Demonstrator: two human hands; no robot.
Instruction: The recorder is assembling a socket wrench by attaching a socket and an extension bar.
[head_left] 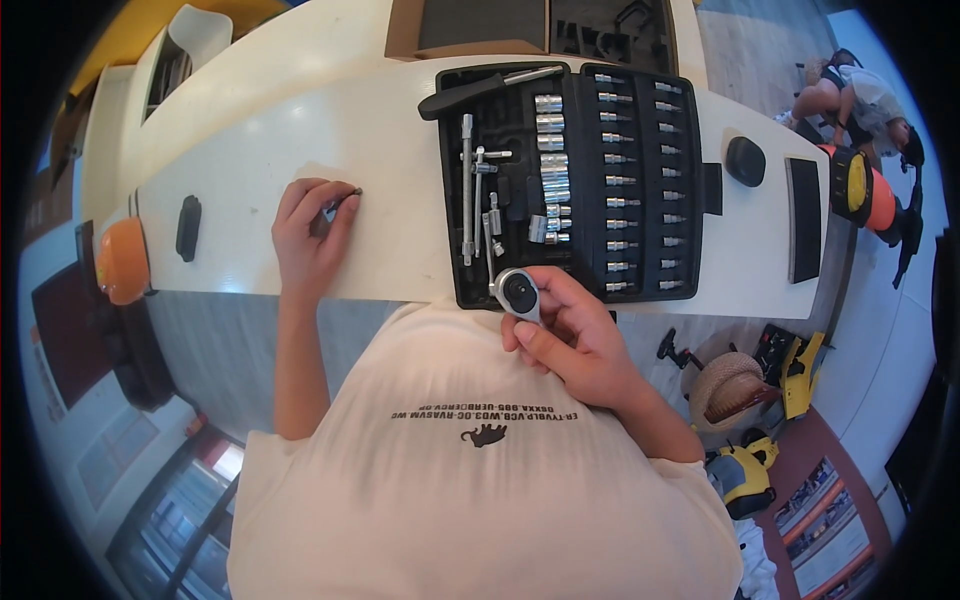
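My right hand [575,335] is closed around a ratchet wrench [519,292], its round silver-and-black head uppermost, just over the near edge of the table. Most of the wrench's handle is hidden by my fingers. To the left, my left hand [310,235] pinches a small dark piece [357,191] between thumb and fingertips; it is too small to name. Beside my right hand lies an open black socket set case [588,200]. Its left half holds chrome sockets [551,165], an extension bar [467,190] and a black-handled driver [455,103] lying across the top; bit sockets [620,160] fill the right half.
At the table's far side sits a cardboard box [402,30] with dark foam. A rounded black case [745,161] and a flat black panel [803,222] are on the right; a dark oblong object [188,228] is at the left. Another person [870,105] is beyond the right end.
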